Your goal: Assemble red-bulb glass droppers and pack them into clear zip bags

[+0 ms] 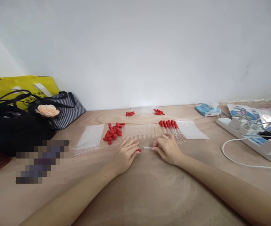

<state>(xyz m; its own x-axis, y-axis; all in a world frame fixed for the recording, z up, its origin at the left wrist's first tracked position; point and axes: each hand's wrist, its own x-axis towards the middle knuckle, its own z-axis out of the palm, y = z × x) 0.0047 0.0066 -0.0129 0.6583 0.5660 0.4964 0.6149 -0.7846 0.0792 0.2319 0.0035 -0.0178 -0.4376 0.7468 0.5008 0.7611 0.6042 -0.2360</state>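
My left hand (127, 153) is closed on a red rubber dropper bulb (139, 150), whose end shows by the thumb. A clear glass dropper tube (148, 147) is pinched in my right hand (167, 147) and points left toward the bulb, with a gap between them. Beyond my hands lies a row of clear glass tubes (139, 131). To its left is a loose heap of red bulbs (113, 132). On its right, several assembled droppers (170, 127) with red bulbs lie side by side.
Clear plastic bags lie in a left stack (89, 138) and at the right (192, 129). More bulbs (158, 111) and tubes are near the wall. A tissue pack (207, 110) and a power strip (246, 135) with cables sit right; a black bag (15, 128) stands left.
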